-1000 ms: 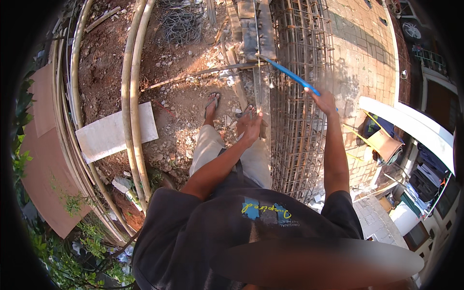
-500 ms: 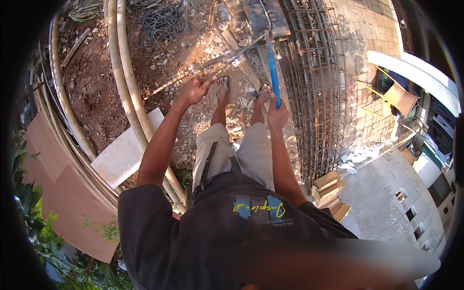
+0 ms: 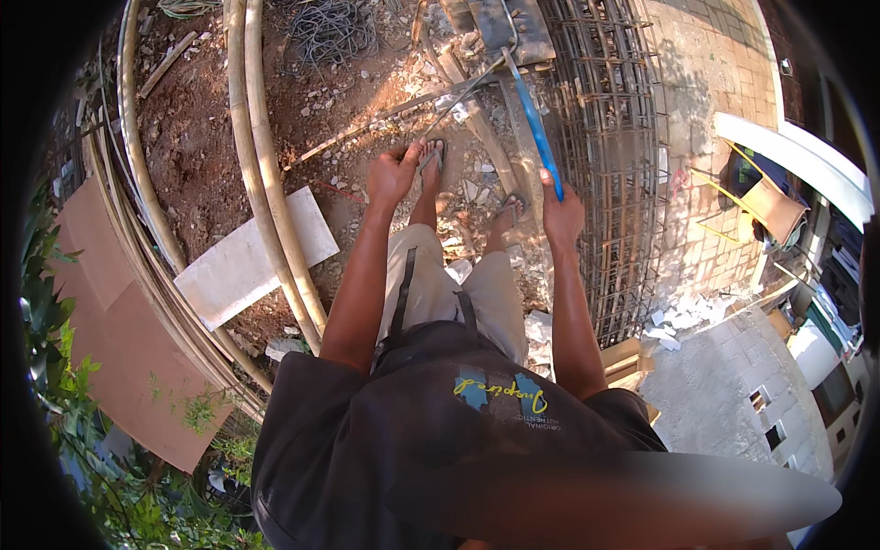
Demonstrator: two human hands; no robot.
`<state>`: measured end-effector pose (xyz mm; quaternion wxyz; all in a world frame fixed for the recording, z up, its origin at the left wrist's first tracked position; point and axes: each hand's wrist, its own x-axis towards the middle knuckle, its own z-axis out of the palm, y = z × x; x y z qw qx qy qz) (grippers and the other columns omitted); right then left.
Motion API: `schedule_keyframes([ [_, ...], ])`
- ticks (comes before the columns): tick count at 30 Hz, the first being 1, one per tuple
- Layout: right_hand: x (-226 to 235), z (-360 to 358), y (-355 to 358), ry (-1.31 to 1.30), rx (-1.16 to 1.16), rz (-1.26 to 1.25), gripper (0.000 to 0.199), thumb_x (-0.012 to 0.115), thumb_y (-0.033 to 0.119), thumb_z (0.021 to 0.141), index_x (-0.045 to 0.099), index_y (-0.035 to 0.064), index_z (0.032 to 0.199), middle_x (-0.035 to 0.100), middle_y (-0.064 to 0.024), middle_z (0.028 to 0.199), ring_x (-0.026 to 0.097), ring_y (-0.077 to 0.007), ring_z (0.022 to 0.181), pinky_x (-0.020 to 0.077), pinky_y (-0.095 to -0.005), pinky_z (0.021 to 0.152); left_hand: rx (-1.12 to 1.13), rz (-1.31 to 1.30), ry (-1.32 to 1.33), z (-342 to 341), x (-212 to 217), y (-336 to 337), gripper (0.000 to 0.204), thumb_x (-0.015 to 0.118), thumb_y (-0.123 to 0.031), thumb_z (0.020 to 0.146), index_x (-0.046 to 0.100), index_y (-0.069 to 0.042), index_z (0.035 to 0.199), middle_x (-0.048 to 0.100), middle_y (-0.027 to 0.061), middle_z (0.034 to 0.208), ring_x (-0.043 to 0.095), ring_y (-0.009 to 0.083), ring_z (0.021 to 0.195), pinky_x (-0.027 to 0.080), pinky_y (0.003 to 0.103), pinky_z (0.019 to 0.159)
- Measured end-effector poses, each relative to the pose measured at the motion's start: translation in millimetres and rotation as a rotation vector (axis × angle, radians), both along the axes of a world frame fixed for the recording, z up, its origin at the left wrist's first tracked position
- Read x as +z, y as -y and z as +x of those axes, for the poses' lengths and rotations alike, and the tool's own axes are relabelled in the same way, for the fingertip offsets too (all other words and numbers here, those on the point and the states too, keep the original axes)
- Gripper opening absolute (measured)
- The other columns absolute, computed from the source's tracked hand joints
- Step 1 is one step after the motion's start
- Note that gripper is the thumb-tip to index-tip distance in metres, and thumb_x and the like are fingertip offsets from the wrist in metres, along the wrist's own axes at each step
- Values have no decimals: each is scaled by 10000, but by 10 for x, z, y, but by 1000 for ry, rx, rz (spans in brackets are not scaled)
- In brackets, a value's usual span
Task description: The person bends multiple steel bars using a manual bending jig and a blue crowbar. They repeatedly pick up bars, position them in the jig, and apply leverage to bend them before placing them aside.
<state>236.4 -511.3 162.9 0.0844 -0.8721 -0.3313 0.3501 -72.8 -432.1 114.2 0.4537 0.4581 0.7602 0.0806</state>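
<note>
My left hand [image 3: 394, 174] is closed on the near end of a thin metal rod [image 3: 466, 90]. The rod slants up and right to a dark bending board [image 3: 536, 35] with small pegs, where it turns sharply toward the far edge. My right hand [image 3: 563, 216] grips the lower end of a long blue-handled rebar bending bar [image 3: 533, 121]. The bar's far tip meets the rod around its bend, at the board's near edge. Exactly how the tip hooks the rod is too small to make out.
A long rebar cage [image 3: 610, 174] lies to my right, beside paving. At left, bamboo poles [image 3: 261, 165] cross a pale board [image 3: 257, 258]. Tangled wire [image 3: 330, 35] lies at the far left. Planks [image 3: 490, 142] and rubble surround my sandalled feet.
My right hand has swung the bar's handle to the right, so it slants more. My left hand keeps its hold on the rod. The whole view has shifted slightly.
</note>
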Motion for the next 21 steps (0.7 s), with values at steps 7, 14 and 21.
schedule_keyframes([
  [7,-54,-4,1,-413,-63,3,660,598,690,985,612,49,825,616,-101,654,592,-227,537,475,-382,545,223,155,-205,191,20,55,705,787,-686,822,825,-16,1039,796,180,911,761,259,888,567,393,834],
  [14,-239,241,1,-1108,-102,-103,543,628,555,1030,519,100,755,496,-5,527,501,-111,385,422,-287,374,212,65,-60,12,109,-85,591,865,-583,803,814,3,856,678,74,671,614,181,614,520,370,612],
  [21,-403,-474,215,-1037,-256,32,544,586,487,1072,497,96,703,484,-12,512,473,-100,372,400,-278,368,175,53,-24,-372,134,-620,392,942,-377,789,806,-9,803,677,37,628,602,128,585,470,309,569],
])
